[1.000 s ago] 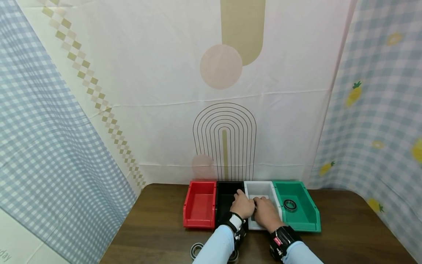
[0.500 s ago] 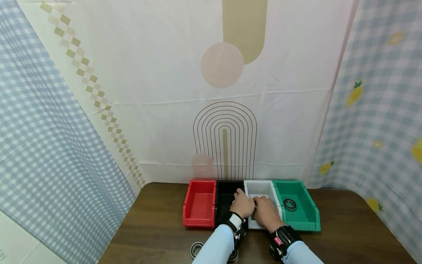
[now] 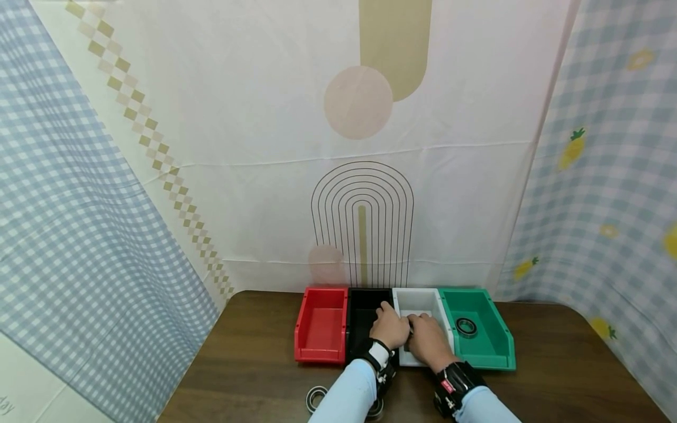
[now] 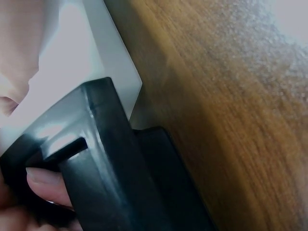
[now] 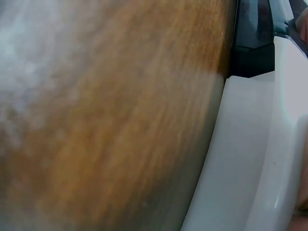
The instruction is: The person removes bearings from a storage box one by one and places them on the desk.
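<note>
My left hand (image 3: 390, 327) reaches down over the black bin (image 3: 365, 302), close to the wall it shares with the white bin (image 3: 415, 299). The right hand (image 3: 428, 342) is bent down inside the white bin. Their fingers nearly meet, and a small dark thing (image 3: 411, 330) shows in the narrow gap; its kind is hidden. In the left wrist view, a fingertip (image 4: 48, 185) shows behind the front edge of the black bin. Only slivers of fingers appear along the right edge of the right wrist view, beyond the white bin's wall (image 5: 240, 144). What the fingers hold cannot be made out.
A red bin (image 3: 320, 326) stands at the left of the row. At its right end, a green bin (image 3: 492, 341) holds a bearing (image 3: 466, 328). On the wooden table (image 3: 254, 364), a bearing (image 3: 316, 398) lies near the front, and another bearing (image 3: 376, 409) is partly behind the left sleeve.
The head view has shifted slightly. Both hands stay at the same place over the black and white bins.
</note>
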The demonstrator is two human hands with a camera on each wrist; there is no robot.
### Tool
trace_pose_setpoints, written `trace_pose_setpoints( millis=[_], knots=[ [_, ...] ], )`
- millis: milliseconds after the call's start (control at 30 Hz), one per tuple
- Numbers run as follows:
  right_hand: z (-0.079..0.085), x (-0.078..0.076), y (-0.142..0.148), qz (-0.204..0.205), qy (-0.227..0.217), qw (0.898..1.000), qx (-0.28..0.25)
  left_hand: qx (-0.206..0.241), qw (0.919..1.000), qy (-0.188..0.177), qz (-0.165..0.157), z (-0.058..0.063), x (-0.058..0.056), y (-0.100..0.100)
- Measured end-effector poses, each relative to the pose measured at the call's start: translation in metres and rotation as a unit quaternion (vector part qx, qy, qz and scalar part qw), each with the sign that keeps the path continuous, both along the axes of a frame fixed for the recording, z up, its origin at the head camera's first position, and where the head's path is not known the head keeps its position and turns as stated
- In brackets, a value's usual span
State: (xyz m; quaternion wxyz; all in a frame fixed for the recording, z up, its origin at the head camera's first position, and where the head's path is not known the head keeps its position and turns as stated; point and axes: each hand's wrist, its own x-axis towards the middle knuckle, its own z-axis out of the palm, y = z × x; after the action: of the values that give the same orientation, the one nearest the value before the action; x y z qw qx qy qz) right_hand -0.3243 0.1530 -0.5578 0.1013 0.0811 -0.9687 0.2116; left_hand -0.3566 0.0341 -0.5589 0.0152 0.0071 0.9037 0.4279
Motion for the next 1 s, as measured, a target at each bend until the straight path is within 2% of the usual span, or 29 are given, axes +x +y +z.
trace_pose_setpoints(
  millis=[100,167,300,533,667,933,967,1000],
  knots=[
    [0.001,0.0,0.0,0.001,0.002,1.0,0.003,-0.002,1.0,-0.002,0.003,0.001,0.001,-0.001],
    [0.002,0.0,0.0,0.002,0.005,1.0,0.003,0.006,1.0,-0.007,0.002,0.015,0.009,-0.002],
    [0.003,0.0,0.001,0.003,0.011,1.0,0.001,-0.004,1.0,-0.006,0.0,0.017,0.01,0.0],
    [0.004,0.005,0.001,0.006,0.007,1.0,-0.013,-0.005,0.9999,-0.009,-0.004,0.014,0.011,0.001],
    [0.004,0.009,0.002,0.012,0.02,1.0,-0.009,0.003,0.9999,-0.01,-0.01,0.014,0.011,-0.001],
    [0.006,0.026,0.007,0.025,0.043,0.999,-0.01,0.009,0.9997,-0.013,-0.018,0.017,0.013,-0.001],
    [0.006,0.028,0.007,0.025,0.042,0.999,-0.012,0.01,0.9997,-0.014,-0.019,0.017,0.012,-0.002],
    [0.007,0.03,0.007,0.024,0.042,0.999,-0.015,0.002,0.9998,-0.006,-0.019,0.011,0.009,-0.002]
  ],
)
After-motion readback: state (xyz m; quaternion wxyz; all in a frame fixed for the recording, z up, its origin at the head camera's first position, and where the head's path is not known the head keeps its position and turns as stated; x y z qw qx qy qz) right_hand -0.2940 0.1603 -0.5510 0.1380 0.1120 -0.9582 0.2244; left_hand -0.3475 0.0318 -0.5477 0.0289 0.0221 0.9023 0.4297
